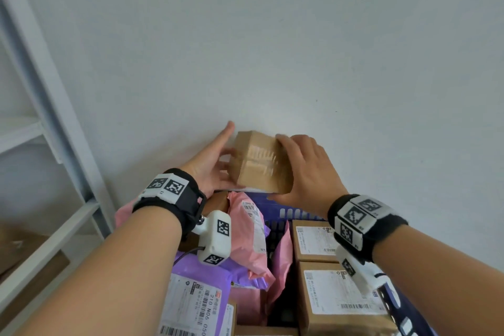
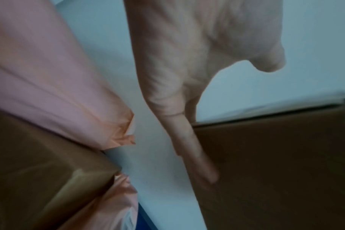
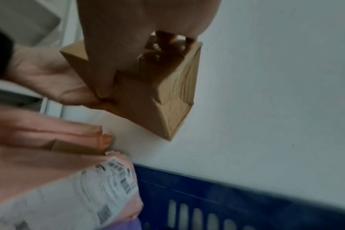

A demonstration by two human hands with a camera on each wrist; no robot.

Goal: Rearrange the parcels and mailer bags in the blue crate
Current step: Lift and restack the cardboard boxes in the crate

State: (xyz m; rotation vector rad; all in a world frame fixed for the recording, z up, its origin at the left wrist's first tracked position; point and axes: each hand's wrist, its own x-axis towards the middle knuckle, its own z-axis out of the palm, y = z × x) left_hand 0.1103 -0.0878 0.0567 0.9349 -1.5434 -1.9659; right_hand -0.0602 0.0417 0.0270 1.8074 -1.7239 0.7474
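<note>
A small taped cardboard box (image 1: pixel 259 163) (image 3: pixel 167 87) (image 2: pixel 276 163) is held in the air over the far rim of the blue crate (image 1: pixel 300 211) (image 3: pixel 226 194), close to the wall. My left hand (image 1: pixel 210 166) (image 2: pixel 177 77) (image 3: pixel 45 80) lies against its left side and underside with straight fingers. My right hand (image 1: pixel 302 169) (image 3: pixel 118 38) grips its right side, fingers curled over the top and thumb below. In the crate lie a pink mailer bag (image 1: pixel 248 234) (image 3: pixel 69 179), a purple mailer bag (image 1: pixel 191 281) and two labelled cardboard parcels (image 1: pixel 316 240) (image 1: pixel 341 294).
A white wall (image 1: pixel 272 35) stands right behind the crate. A white shelf frame (image 1: pixel 54 117) rises at the left. Another brown parcel (image 2: pixel 39 171) sits under a pink bag (image 2: pixel 49 77) at the crate's far left.
</note>
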